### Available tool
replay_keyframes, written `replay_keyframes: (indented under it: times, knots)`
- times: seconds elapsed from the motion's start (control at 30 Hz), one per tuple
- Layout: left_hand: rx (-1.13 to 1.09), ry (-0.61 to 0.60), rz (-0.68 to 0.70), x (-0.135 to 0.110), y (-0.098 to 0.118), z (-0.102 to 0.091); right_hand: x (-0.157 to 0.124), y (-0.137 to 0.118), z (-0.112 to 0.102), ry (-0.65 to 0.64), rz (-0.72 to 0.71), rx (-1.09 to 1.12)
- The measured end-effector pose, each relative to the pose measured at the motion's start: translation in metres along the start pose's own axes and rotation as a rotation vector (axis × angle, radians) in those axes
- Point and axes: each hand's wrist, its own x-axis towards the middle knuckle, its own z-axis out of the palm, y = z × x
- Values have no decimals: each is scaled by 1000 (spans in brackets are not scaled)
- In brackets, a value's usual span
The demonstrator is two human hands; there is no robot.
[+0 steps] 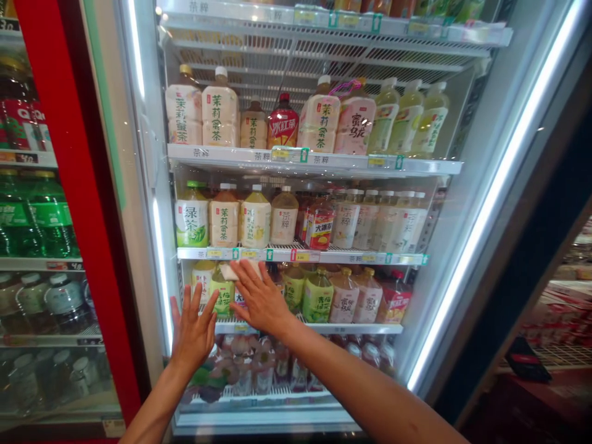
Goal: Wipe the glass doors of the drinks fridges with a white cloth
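An open drinks fridge faces me, its shelves full of bottled teas. My left hand [193,330] is open with fingers spread, raised in front of the third shelf [351,328] near a green-labelled bottle [223,295]. My right hand [259,299] lies flat with fingers stretched out over a white-capped bottle [240,277] on that same shelf, touching or almost touching it. Neither hand grips anything. Further right on this shelf stand green bottles [317,297] and pink-labelled bottles [343,297].
Higher shelves carry tea bottles [220,111] and a red bottle [283,123]; the bottom shelf [259,394] holds pinkish bottles. The fridge's open glass door [490,203] stands at the right. A red-framed fridge [78,203] with green soda bottles [49,216] is at left.
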Motion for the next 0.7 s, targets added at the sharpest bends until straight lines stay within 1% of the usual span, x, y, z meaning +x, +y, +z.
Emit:
replay_keyframes:
  times: [0.07,0.13,0.17,0.2,0.23,0.27,0.3,0.37,0.4,0.43,0.47,0.5,0.53,0.63,0.67,0.7]
  knots:
    - [6,-11,13,-1,-3,-5,-33,-22,17,-55,-216,2]
    - [10,-20,44,-1,-5,-11,-59,-37,28,-116,-433,-3]
    - [11,-21,58,-1,-6,-14,-64,-38,29,-139,-503,-7]
    - [12,-22,69,0,-7,-16,-60,-35,26,-150,-533,-11]
    - [15,-19,74,1,-7,-17,-49,-27,20,-147,-518,-15]
    - [16,-16,75,2,-7,-18,-31,-17,11,-127,-453,-17]
    - [16,-9,73,3,-7,-19,-9,-5,0,-91,-353,-12]
    - [14,6,70,5,-6,-19,33,16,-19,0,-99,2]
    - [10,10,72,6,-6,-18,47,22,-25,40,11,8]
    - [5,13,75,7,-5,-18,52,24,-26,65,80,11]
    - [1,16,80,7,-5,-19,49,20,-23,71,94,11]
    - [-1,18,84,7,-4,-20,36,12,-17,57,50,11]
    - [-2,19,88,7,-4,-21,17,1,-7,25,-42,11]
    - [1,13,104,8,-3,-25,-54,-30,23,-110,-426,-4]
    - [3,9,112,9,-3,-27,-71,-33,29,-141,-508,-16]
    - [5,4,120,10,-2,-28,-79,-31,30,-161,-547,-28]
